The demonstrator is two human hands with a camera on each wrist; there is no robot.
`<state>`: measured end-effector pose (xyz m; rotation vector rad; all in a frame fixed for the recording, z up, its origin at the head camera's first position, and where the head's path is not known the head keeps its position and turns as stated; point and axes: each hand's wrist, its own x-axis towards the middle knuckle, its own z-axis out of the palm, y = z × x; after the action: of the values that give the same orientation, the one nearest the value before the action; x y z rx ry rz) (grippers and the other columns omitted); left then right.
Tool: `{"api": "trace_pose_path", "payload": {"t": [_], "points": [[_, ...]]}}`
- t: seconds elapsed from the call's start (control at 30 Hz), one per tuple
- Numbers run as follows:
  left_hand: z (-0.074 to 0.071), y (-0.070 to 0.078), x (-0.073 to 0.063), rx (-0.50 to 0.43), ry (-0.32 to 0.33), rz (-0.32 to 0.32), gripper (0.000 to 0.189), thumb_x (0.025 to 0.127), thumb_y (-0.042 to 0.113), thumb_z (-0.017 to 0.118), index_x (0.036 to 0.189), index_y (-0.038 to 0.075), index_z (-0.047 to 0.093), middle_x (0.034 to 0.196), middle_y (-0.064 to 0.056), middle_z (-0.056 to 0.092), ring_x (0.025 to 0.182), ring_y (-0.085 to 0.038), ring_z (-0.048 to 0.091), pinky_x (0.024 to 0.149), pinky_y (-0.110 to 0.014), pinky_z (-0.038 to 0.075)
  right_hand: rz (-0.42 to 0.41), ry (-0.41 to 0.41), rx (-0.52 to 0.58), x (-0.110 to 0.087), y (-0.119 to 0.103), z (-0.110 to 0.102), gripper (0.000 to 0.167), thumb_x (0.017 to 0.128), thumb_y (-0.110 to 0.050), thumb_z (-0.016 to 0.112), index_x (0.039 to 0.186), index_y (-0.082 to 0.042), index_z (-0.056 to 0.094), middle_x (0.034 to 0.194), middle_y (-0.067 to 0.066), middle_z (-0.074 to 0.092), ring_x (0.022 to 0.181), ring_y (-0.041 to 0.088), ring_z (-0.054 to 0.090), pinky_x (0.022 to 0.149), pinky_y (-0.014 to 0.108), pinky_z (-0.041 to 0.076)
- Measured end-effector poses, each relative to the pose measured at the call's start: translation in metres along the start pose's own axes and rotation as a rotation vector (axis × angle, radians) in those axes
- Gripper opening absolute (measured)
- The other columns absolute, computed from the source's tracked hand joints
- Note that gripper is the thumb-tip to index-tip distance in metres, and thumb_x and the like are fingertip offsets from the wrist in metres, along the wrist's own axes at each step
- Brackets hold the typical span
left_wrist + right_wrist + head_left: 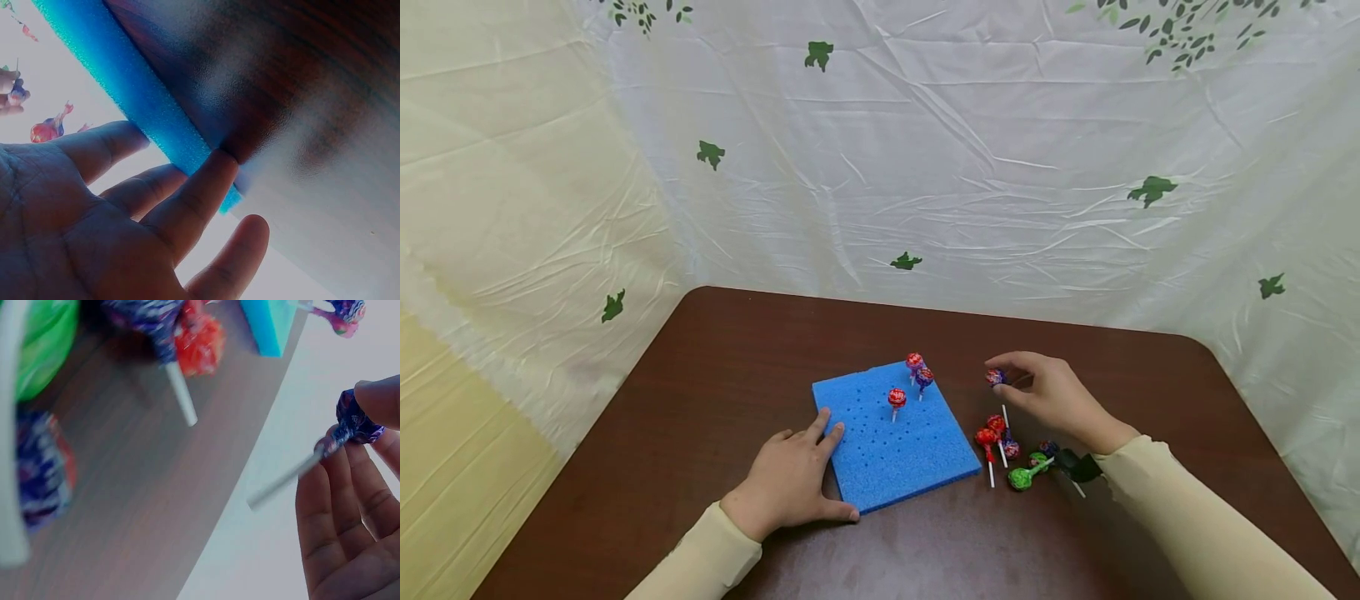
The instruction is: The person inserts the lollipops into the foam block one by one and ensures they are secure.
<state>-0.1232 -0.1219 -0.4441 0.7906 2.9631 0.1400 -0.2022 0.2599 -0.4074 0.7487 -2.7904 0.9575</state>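
A blue foam board [895, 467] dotted with small holes lies on the table, with three lollipops [897, 398] standing in its far part. My left hand [790, 479] rests at the board's left edge, fingers spread; in the left wrist view its fingertips touch the foam's side. Thumb and fingers of my right hand [1060, 400] pinch a purple-wrapped lollipop [359, 419] by its head, and its white stick points away from the palm. This lollipop is held above the table, right of the board.
Loose lollipops lie on the table below my right hand: red ones [985, 437], a green one [1021, 478] and purple ones [1011, 450]. The right wrist's dark strap [1077, 467] hangs over part of them. A pale curtain [925, 167] stands behind the brown table [760, 342].
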Motion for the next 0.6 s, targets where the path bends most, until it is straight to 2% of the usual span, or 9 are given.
{"api": "trace_pose_path", "payload": {"t": [0.17,0.4,0.6], "points": [[0.0,0.0,0.0,0.002,-0.003,-0.002,0.114,0.068,0.085,0.064,0.149,0.007,0.047,0.155,-0.02,0.037,0.122,-0.033,0.059,0.099,-0.051,0.045,-0.017,-0.009,0.02,0.004,-0.01,0.003,0.033,0.089,-0.006,0.076,0.121,-0.008,0.069,0.105,-0.001,0.07,0.089,0.018,0.067,0.08,0.045,0.056],[0.001,0.0,0.001,0.001,0.001,-0.005,0.113,0.068,0.085,0.064,0.149,0.008,0.047,0.155,-0.02,0.037,0.119,-0.035,0.06,0.099,-0.051,0.044,0.009,-0.025,0.073,0.01,-0.023,0.013,0.032,0.089,-0.008,0.076,0.12,-0.011,0.068,0.103,-0.004,0.07,0.09,0.014,0.068,0.079,0.037,0.057],[0.001,0.0,0.0,-0.01,0.006,-0.001,0.113,0.068,0.084,0.065,0.148,0.007,0.048,0.154,-0.021,0.037,0.119,-0.036,0.06,0.099,-0.052,0.045,-0.009,-0.042,0.114,0.012,-0.033,0.02,0.033,0.089,-0.009,0.077,0.12,-0.01,0.068,0.103,-0.003,0.071,0.088,0.014,0.068,0.075,0.03,0.057]]}}
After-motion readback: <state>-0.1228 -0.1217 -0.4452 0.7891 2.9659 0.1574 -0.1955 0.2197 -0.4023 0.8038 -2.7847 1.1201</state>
